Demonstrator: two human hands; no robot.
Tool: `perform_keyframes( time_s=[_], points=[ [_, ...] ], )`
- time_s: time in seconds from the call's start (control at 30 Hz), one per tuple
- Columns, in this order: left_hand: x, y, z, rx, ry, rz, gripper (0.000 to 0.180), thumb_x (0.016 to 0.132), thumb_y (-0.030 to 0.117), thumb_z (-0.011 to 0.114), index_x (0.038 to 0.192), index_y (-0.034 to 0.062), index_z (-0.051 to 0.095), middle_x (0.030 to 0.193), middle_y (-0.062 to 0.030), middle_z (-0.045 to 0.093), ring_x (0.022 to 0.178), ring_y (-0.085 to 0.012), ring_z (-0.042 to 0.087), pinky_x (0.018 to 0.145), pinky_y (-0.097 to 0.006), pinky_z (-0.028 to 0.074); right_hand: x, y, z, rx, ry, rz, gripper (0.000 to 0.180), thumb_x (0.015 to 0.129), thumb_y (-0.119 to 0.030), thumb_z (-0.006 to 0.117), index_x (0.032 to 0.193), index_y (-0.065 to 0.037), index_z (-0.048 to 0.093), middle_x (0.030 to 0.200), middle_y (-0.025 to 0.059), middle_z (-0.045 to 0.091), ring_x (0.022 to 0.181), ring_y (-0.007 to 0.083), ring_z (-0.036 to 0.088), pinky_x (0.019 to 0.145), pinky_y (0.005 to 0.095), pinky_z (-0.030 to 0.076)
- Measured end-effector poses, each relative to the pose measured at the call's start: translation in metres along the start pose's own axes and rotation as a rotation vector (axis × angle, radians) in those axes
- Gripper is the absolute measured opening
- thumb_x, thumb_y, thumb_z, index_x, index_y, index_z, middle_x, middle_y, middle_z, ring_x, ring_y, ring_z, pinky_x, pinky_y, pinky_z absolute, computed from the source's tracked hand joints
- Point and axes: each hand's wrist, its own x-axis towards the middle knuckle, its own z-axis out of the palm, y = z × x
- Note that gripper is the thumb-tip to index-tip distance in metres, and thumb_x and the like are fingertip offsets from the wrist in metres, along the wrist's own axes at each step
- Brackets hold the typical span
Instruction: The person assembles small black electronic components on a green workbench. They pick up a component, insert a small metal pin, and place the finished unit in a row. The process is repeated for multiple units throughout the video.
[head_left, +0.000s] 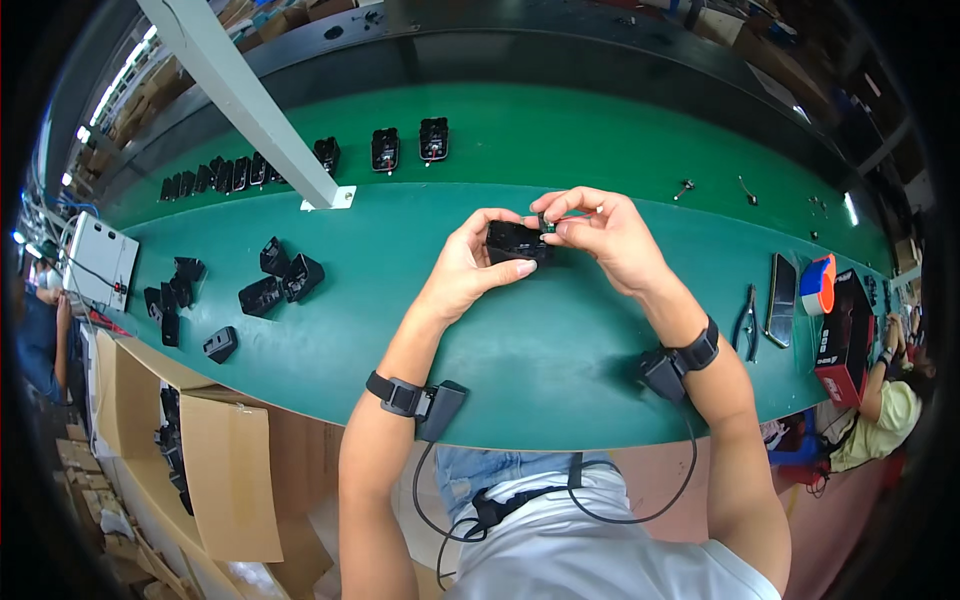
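At the middle of the head view, over the green desk (560,385), the left hand (465,262) grasps a black plastic housing (513,240) (its hollow side shows). At the housing's right end, the right hand (608,240) pinches a small green part (547,226). Pliers (746,322) and a phone (781,300) lie to the right; loose black housings (301,278) lie to the left.

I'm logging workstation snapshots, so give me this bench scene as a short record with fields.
left hand: grips black housing
right hand: pinches small green part at the housing's right end
surface: green tabletop
back row: more black housings
left side: loose housings, white box
right side: pliers, dark flat slab, blue-and-orange roll, black-and-red box
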Motion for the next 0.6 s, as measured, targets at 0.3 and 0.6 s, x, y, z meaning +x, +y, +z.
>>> perform_keyframes(
  time_s=[0.3, 0.6],
  points=[
    [-0.008, 0.012, -0.01, 0.015, -0.029, 0.033, 0.062, 0.078, 0.01, 0.081, 0.131, 0.0021, 0.052, 0.116, -0.0054, 0.061, 0.102, -0.0139, 0.062, 0.09, -0.03, 0.051, -0.013, 0.008, 0.011, -0.347, 0.062, -0.184, 0.01, 0.084, 0.001, 0.071, 0.094, 0.001, 0.072, 0.115, 0.0114, 0.065, 0.095, 0.0154, 0.066, 0.082, 0.0273, 0.056],
    [-0.01, 0.016, -0.016, -0.19, -0.102, 0.013, 0.067, 0.082, 0.023, 0.078, 0.137, -0.0003, 0.047, 0.119, -0.0094, 0.061, 0.11, -0.0187, 0.061, 0.097, -0.035, 0.049, -0.018, -0.012, 0.016, -0.508, 0.057, -0.319, 0.013, 0.079, -0.006, 0.078, 0.092, -0.005, 0.075, 0.103, 0.0075, 0.069, 0.088, 0.0139, 0.065, 0.072, 0.0253, 0.051]
  ],
)
